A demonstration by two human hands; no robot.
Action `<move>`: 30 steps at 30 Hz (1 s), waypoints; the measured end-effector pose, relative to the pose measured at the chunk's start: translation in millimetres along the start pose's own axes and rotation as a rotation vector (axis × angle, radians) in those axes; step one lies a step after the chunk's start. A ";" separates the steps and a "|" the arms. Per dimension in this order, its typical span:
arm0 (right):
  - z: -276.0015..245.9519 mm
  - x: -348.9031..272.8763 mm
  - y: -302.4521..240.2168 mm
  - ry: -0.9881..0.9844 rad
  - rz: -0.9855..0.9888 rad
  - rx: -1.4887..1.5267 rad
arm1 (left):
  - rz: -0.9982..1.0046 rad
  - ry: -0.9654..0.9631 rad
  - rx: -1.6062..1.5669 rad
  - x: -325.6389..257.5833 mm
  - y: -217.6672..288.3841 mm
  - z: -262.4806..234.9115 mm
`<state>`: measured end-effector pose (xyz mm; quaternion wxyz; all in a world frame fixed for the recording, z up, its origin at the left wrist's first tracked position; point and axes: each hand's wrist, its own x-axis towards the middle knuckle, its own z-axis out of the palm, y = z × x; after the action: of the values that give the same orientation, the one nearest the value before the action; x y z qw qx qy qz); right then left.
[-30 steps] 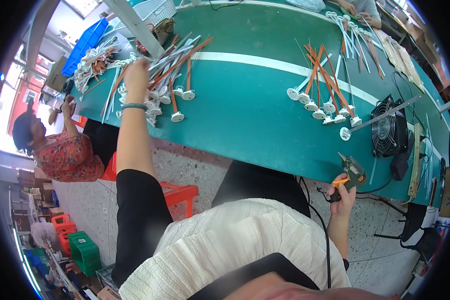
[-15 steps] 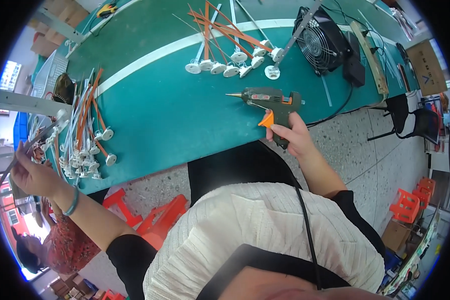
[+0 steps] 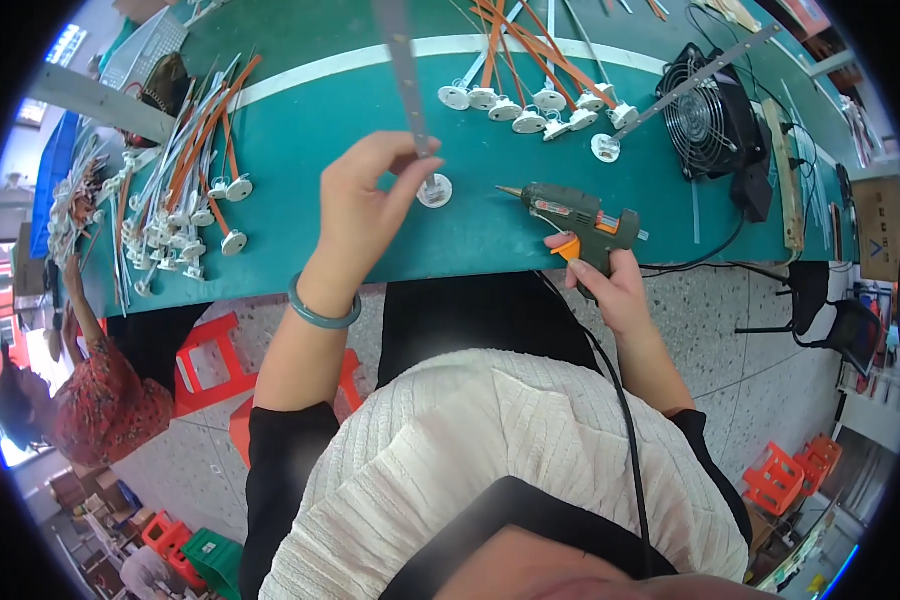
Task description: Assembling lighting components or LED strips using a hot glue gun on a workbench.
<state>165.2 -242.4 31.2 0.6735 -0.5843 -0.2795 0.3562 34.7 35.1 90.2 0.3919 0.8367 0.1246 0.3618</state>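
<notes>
My left hand (image 3: 370, 195) pinches a long grey strip (image 3: 398, 60) between thumb and fingers, and its upper part is blurred. At the strip's lower end a round white disc (image 3: 434, 191) shows over the green table. In my right hand (image 3: 615, 285) is a dark green glue gun (image 3: 575, 210) with an orange trigger, its nozzle pointing left toward the disc, a short gap away. Beyond the gun, a similar strip with a white disc (image 3: 605, 148) lies slanting up to the fan.
Orange and white strips with white discs (image 3: 528, 121) lie at the back, and a bigger bundle (image 3: 175, 215) lies on the left. A black fan (image 3: 712, 110) stands at the right beside a power strip (image 3: 782, 175). Another person (image 3: 110, 400) works at the far left.
My left hand has come from the far left to the middle, bringing the grey strip over the table. The glue gun stays in my right hand; the view has shifted.
</notes>
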 end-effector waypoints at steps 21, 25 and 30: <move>39.4 38.2 1.8 -0.099 -0.086 -0.424 | -0.055 -0.174 -0.025 -8.6 -40.9 15.4; 39.3 38.7 3.5 -0.101 -0.098 -0.428 | -0.027 -0.157 -0.013 -11.3 -41.2 15.9; 41.6 39.0 -1.5 -0.100 -0.060 -0.475 | -0.029 -0.173 -0.011 -9.0 -39.2 15.8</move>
<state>155.4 -186.6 37.8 0.5127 -0.6995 -0.4055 0.2888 42.4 47.6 49.5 0.4109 0.8608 0.1003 0.2830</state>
